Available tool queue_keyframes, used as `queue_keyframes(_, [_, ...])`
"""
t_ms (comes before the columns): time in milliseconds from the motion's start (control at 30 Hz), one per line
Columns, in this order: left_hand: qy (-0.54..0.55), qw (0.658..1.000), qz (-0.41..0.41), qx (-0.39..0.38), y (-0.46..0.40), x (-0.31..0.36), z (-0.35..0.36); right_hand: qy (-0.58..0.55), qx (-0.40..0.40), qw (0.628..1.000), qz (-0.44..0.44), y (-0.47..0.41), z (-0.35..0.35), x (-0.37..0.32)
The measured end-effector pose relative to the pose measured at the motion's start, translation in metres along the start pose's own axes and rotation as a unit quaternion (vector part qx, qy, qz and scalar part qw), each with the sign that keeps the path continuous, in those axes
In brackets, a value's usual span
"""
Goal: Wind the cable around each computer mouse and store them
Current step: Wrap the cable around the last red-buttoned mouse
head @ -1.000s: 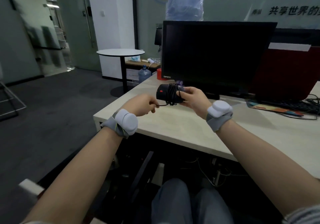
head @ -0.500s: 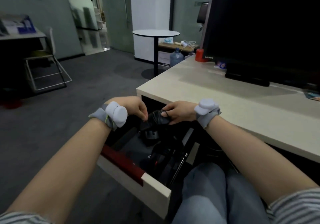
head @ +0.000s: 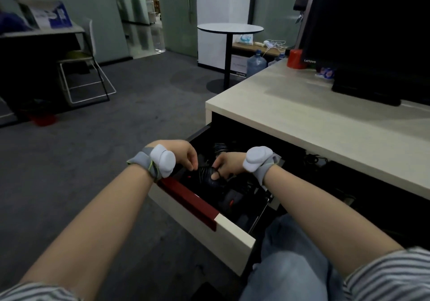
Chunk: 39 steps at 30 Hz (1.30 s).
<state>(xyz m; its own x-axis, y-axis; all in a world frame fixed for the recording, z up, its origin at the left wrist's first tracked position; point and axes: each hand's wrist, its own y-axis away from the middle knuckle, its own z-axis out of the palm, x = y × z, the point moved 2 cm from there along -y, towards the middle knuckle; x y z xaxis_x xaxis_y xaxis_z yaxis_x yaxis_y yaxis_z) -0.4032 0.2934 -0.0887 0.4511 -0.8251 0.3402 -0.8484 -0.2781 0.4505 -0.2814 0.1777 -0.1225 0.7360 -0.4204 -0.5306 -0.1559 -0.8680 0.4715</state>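
Note:
A black computer mouse (head: 210, 177) with its cable wound around it sits low inside the open drawer (head: 209, 217) under the desk. My right hand (head: 229, 163) grips its right side from above. My left hand (head: 183, 154) pinches at the cable on its left side. A second black mouse (head: 232, 199) with a red wheel lies deeper in the drawer, nearer to me. The drawer's inside is dark and much of it is hard to make out.
The beige desk (head: 302, 117) carries a black monitor (head: 372, 33) and a red cup (head: 295, 59). A round table (head: 230, 29) and a water bottle (head: 256, 64) stand beyond. A chair (head: 81, 68) stands at the left on grey carpet. My knees are below the drawer.
Both hands carried the wound mouse from above the desk down into the open drawer. My view turned left and down with them.

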Motion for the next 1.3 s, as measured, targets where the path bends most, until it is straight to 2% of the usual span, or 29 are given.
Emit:
queue_keyframes(133, [-0.022, 0.999, -0.015, 0.025, -0.009, -0.002, 0.006, 0.081, 0.043, 0.996, -0.010, 0.008, -0.002, -0.005])
queue_keyframes(300, [-0.044, 0.998, -0.031, 0.042, -0.019, -0.004, 0.015, 0.223, 0.034, 0.974, 0.001, 0.028, -0.013, -0.010])
queue_keyframes(467, [-0.097, 0.990, -0.045, 0.095, -0.015, -0.001, 0.015, 0.164, 0.100, 0.981, 0.002, 0.050, -0.016, -0.023])
queue_keyframes(533, [-0.083, 0.991, -0.061, 0.086, -0.010, 0.002, 0.015, 0.130, 0.067, 0.989, -0.020, 0.062, -0.010, -0.036])
queue_keyframes(600, [-0.063, 0.993, -0.073, 0.073, -0.005, 0.004, 0.017, 0.089, -0.017, 0.996, -0.015, 0.074, 0.001, -0.050])
queue_keyframes(700, [-0.068, 0.993, -0.071, 0.063, 0.003, 0.008, 0.023, 0.131, -0.119, 0.984, -0.003, 0.084, 0.026, -0.067])
queue_keyframes(800, [-0.055, 0.995, -0.066, 0.060, 0.009, 0.009, 0.030, 0.200, -0.127, 0.971, -0.017, 0.083, 0.037, -0.073])
queue_keyframes(933, [-0.018, 0.987, -0.014, 0.156, 0.025, 0.012, 0.021, 0.185, -0.126, 0.975, -0.008, 0.082, 0.027, -0.072])
queue_keyframes(1100, [-0.022, 0.979, 0.023, 0.202, 0.034, 0.013, 0.009, 0.144, -0.091, 0.984, 0.041, 0.078, 0.005, -0.050])
queue_keyframes(1300, [-0.015, 0.970, 0.053, 0.238, 0.008, 0.029, 0.015, 0.151, 0.079, 0.983, 0.074, 0.084, -0.036, 0.001])
